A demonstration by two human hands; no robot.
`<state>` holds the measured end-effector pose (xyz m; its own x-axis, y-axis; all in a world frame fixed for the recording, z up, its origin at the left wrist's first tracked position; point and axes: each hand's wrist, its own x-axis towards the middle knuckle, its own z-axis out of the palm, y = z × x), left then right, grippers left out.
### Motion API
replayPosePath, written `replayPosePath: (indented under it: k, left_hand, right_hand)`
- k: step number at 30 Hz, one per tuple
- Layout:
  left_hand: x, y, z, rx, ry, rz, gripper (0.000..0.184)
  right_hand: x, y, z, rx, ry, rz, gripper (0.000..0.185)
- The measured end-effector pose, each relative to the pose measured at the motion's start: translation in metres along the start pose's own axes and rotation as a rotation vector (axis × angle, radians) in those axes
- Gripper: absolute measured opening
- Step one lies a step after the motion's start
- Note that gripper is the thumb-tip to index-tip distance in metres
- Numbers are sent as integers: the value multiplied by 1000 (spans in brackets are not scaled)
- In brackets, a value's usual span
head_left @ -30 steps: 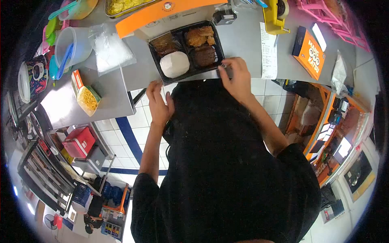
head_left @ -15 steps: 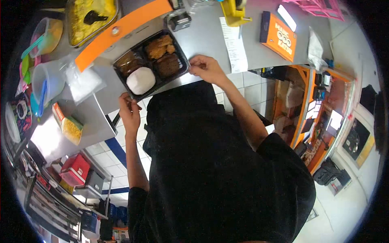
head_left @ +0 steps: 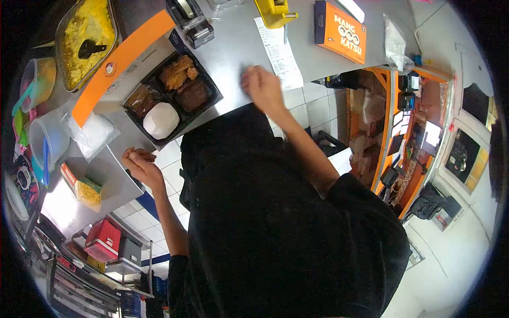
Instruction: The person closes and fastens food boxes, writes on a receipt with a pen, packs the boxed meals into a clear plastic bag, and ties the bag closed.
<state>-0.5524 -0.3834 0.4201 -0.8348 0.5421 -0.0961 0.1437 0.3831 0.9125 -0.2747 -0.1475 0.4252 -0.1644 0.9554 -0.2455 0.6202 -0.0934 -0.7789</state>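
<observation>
And the left hand point(head_left: 141, 165), fingers loosely apart, nears the compartmented black plastic tray point(head_left: 191, 117) — right hand point(head_left: 262, 86) blurred, fingers unclear!

A meal tray point(head_left: 186, 122) and printed receipt point(head_left: 281, 59) show a food-shop kitchen.

In front of you runs a grey metal surface point(head_left: 233, 40), with a bright patch of light point(head_left: 61, 206) glaring off its section to your left. Beneath you, the floor point(head_left: 169, 159) is laid in white tiles, crossed by a dark blue band point(head_left: 147, 206). To your right stands an orange frame point(head_left: 391, 127), with a lit screen point(head_left: 432, 138) beyond it. A pale wall point(head_left: 453, 259) curves along that side, while a metal rack point(head_left: 79, 292) fills your lower left.
</observation>
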Motion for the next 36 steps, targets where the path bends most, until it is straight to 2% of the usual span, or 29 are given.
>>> replayPosePath:
  k: [1, 3, 4, 5, 7, 9, 11, 12, 13, 15, 18, 21, 24, 27, 30, 33, 36]
  left_hand:
    - [3, 2, -1, -81, -7, -11, 26]
    - [5, 14, 4, 0, 54, 101, 21]
    - [6, 19, 9, 41, 86, 159, 19]
    - [6, 24, 14, 155, 35, 298, 15]
    - [2, 37, 29, 391, -72, 568, 9]
    - [-21, 62, 72, 337, -221, 452, 5]
    - [-33, 99, 121, 326, -503, 592, 11]
    - [-39, 115, 147, 291, -562, 696, 14]
    - [-44, 126, 172, 256, -623, 799, 18]
    - [-55, 121, 220, 340, -754, 846, 28]
    - [-72, 125, 270, 423, -814, 897, 40]
    - [-85, 118, 297, 463, -742, 993, 39]
    - [-96, 108, 303, 505, -729, 972, 40]
    - [-102, 93, 305, 462, -684, 947, 40]
    - [-101, 88, 306, 452, -691, 939, 41]
    - [-101, 87, 308, 440, -674, 939, 46]
    - [-101, 87, 309, 424, -662, 941, 47]
  right_hand:
    - [10, 14, -13, -102, 60, -9, 31]
    - [33, 30, -48, -162, 240, -178, 25]
    - [48, 38, -65, -209, 298, -191, 25]
    - [64, 44, -78, -256, 354, -202, 25]
    - [96, 50, -93, -309, 328, -170, 29]
    - [123, 54, -103, -323, 229, -92, 32]
    - [148, 59, -111, -297, 59, 30, 34]
    - [168, 86, -110, -298, -4, 34, 35]
    - [168, 80, -114, -281, -58, 73, 36]
    - [162, 54, -122, -245, -160, 151, 38]
    - [162, 68, -122, -440, -102, -12, 41]
    - [149, 68, -131, -503, -78, -75, 44]
    - [138, 55, -133, -618, -5, -104, 46]
    - [134, 56, -136, -706, 53, -125, 34]
    - [128, 94, -140, 258, -120, 130, 17]
    - [97, 93, -128, 798, -187, 24, 13]
    - [84, 116, -116, 552, -197, -113, 16]
